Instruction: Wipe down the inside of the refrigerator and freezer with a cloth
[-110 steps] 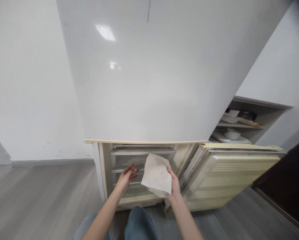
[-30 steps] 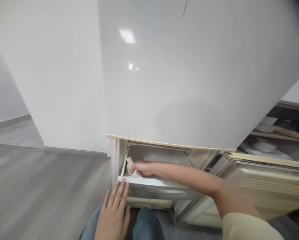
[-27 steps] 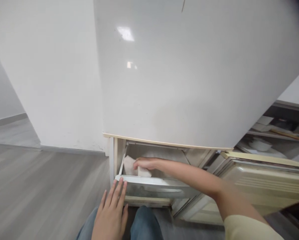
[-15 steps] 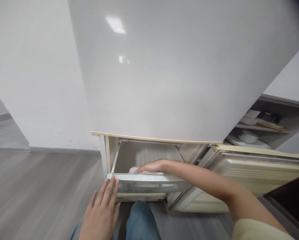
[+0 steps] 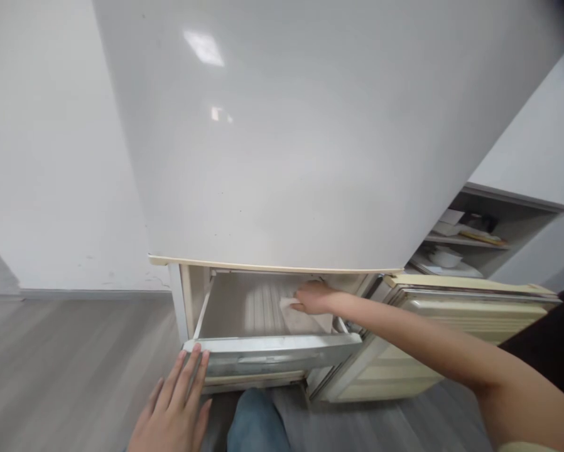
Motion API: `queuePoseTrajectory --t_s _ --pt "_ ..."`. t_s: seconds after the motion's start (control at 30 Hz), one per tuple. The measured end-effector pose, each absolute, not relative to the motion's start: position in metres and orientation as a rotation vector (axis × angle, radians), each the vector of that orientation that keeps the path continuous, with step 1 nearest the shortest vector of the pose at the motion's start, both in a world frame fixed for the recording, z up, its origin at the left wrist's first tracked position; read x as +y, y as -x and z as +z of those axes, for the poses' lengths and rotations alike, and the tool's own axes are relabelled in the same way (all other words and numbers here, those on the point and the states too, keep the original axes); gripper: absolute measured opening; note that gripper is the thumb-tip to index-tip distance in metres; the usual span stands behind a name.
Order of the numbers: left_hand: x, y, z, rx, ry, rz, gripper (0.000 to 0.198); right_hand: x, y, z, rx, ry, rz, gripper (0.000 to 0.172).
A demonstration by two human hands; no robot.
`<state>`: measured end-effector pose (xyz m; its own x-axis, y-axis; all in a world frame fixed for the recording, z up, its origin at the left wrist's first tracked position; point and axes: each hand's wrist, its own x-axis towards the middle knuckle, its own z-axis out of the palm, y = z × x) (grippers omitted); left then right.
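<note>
In the open drawer (image 5: pixel 225 344), cloth (image 5: pixel 289 303) under right hand (image 5: pixel 313 297), left hand (image 5: pixel 178 408) at front.

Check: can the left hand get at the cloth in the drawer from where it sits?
Probably yes. The left hand rests fingertips on the pulled-out drawer front; the top is open. The cloth lies far right under the right hand, which crowds it.

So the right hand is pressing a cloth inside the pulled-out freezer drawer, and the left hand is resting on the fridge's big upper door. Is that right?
Not quite. In the head view the left hand rests its fingertips on the front edge of the pulled-out drawer, not on the upper door. The rest holds: the right hand presses a cloth inside the drawer.
</note>
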<state>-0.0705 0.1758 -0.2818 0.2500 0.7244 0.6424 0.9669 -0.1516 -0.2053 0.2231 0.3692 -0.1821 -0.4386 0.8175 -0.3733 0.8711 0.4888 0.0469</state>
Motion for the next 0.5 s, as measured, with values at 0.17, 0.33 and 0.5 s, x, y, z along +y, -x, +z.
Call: queuePoseTrajectory --t_s 0.17,0.33,0.5 --pt "0.174 0.07 -0.281 -1.563 1.937 -0.514 0.074 0.35 -0.239 -0.205 2.308 -1.055 -0.086 0.027" --pt "0.175 0.068 -0.28 -1.557 1.921 -0.526 0.073 0.36 -0.25 -0.234 2.077 -1.35 -0.141 0.013" --pt "0.174 0.067 -0.276 -1.569 1.917 -0.515 0.07 0.405 -0.241 -0.235 2.186 -1.713 -0.166 0.01"
